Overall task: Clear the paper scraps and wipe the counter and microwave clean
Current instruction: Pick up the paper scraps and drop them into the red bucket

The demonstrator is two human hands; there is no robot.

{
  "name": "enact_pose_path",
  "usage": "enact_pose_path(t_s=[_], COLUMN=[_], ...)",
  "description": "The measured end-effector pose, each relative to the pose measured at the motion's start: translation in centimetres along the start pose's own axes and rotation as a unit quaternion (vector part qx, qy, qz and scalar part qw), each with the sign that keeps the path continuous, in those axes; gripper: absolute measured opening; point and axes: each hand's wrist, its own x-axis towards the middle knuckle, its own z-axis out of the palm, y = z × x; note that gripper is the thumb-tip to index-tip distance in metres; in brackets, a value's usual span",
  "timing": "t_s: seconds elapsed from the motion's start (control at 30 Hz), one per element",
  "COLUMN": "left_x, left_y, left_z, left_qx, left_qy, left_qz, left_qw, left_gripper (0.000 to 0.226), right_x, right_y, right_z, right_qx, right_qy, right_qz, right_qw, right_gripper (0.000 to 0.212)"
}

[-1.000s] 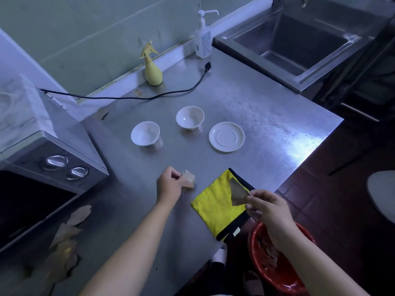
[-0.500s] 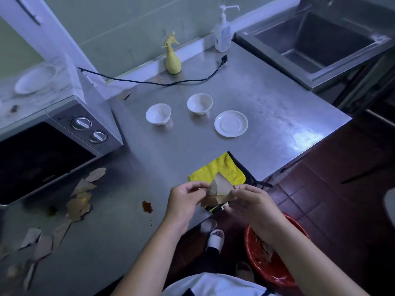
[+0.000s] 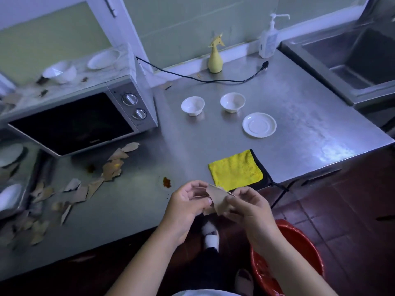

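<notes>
Together, left hand [image 3: 188, 201] and right hand [image 3: 248, 208] pinch a brown paper scrap [image 3: 218, 198] between them. Just beyond the right hand lies a yellow cloth [image 3: 235, 169]; left of the left hand, loose scraps [image 3: 113, 165] litter the counter [image 3: 213, 133] by the microwave [image 3: 74, 122], its lettering unreadable.

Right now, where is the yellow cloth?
Head view: the yellow cloth lies right of centre at the counter's front edge, between the right hand and the saucer.

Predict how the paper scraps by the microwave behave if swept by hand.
Probably very light and floppy: the held scrap, pinched between left hand and right hand, looks thin. Likely to slide and scatter: the paper scraps lie loose on the smooth steel counter. Ones by the dark stain may stick.
</notes>
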Motion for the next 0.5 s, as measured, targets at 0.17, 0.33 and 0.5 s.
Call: enact_pose_path(t_s=[0.17,0.33,0.5], left_x=[-2.4,-3.1,-2.3], left_y=[0.0,0.9,2.0], left_z=[-1.7,-3.5,-5.7], left_qx=[-0.031,-0.019,-0.05], left_qy=[-0.006,-0.041,-0.101], left_qz=[-0.006,0.022,0.028], left_qw=[0.999,0.999,0.993], left_gripper=[0.038,0.036,0.026], right_x=[-1.1,-1.8,-1.8], right_y=[0.5,-0.1,-0.5], right_z=[1.5,3.9,6.6], right_qx=[-0.024,-0.062,-0.085], right_qy=[-0.022,-0.023,0.006], right_qz=[-0.01,-0.036,-0.081], right_qw=[0.999,0.997,0.993], right_gripper=[0.023,0.014,0.014])
